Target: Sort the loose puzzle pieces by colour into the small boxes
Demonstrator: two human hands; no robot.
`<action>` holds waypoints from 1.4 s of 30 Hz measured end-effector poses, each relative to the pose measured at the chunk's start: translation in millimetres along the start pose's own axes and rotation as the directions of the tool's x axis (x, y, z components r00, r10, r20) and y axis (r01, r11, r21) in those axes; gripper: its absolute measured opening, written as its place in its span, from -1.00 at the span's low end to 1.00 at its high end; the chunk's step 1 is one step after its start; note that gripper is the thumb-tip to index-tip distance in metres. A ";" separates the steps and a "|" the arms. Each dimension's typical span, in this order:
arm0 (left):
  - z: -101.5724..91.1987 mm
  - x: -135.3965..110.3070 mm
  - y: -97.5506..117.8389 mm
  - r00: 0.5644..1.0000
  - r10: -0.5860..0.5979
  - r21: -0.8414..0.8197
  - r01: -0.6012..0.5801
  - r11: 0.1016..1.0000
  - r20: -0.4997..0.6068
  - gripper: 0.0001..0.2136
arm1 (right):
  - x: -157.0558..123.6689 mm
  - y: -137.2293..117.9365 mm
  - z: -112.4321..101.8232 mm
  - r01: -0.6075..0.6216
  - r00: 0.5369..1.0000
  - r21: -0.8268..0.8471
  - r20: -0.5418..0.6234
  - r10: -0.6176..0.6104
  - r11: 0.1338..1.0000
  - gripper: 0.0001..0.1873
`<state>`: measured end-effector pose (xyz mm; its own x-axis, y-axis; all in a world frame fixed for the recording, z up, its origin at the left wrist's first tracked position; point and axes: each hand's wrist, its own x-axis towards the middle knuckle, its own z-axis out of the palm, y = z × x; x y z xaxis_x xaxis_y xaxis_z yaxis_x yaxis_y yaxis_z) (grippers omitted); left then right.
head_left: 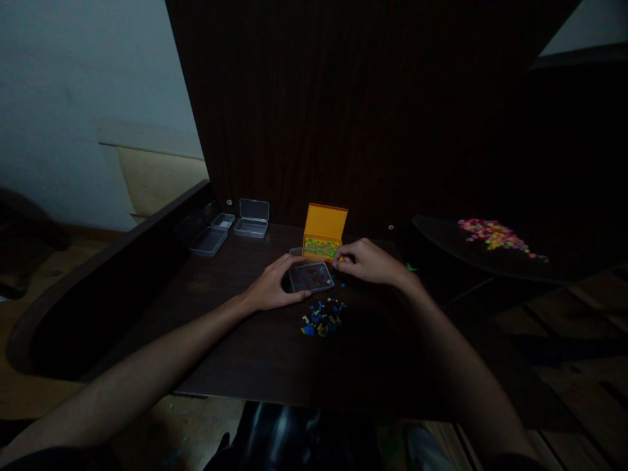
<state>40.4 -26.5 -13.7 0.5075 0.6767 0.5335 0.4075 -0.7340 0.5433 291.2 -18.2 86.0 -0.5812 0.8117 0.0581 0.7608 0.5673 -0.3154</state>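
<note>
My left hand (275, 282) grips a clear plastic box (310, 277), thumb along the near edge and fingers at the far side; a few small dark reddish pieces show inside it. Just beyond it stands an orange box (326, 222), lid raised, with many small green pieces in it. At this box's front right corner is my right hand (360, 260), its fingertips pinched together; anything between them is too small to make out. A loose pile of tiny blue and yellow pieces (322, 318) lies on the dark tabletop (255, 353), nearer to me.
Toward the back left are a clear box (252, 219) with its lid up and another clear container (210, 240). On a dark ledge at the right lies a heap of pink, yellow and red pieces (493, 234). A tall dark panel (343, 118) rises behind the table.
</note>
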 end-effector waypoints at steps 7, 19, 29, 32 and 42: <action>-1.0 1.1 -1.1 1.000 0.011 0.026 -0.010 1.000 -0.005 -0.51 | -31.1 46.3 30.4 -0.046 0.999 0.087 0.022 0.045 0.995 -0.84; -1.2 0.8 -1.0 1.000 0.001 0.029 -0.001 1.000 0.000 -0.46 | -43.4 54.7 61.5 0.041 0.999 0.183 -0.019 -0.038 0.982 -0.86; -1.2 0.5 -1.2 1.000 -0.010 0.051 0.009 0.999 0.018 -0.44 | -48.5 75.8 60.0 -0.019 0.978 0.195 -0.199 0.058 0.981 -0.84; -1.5 0.7 -0.5 0.999 -0.023 0.052 0.022 0.998 0.023 -0.44 | -47.2 79.6 63.9 -0.054 0.977 0.166 -0.196 0.087 0.985 -0.87; 0.4 -0.8 -0.7 1.000 -0.018 0.030 0.017 0.999 0.017 -0.45 | -45.0 84.5 72.7 -0.101 0.972 0.199 -0.188 0.139 0.975 -0.88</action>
<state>40.0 -26.6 -14.8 0.5131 0.6885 0.5125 0.4384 -0.7236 0.5331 360.6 -16.9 -12.1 -0.4048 0.8943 0.1909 0.7425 0.4433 -0.5021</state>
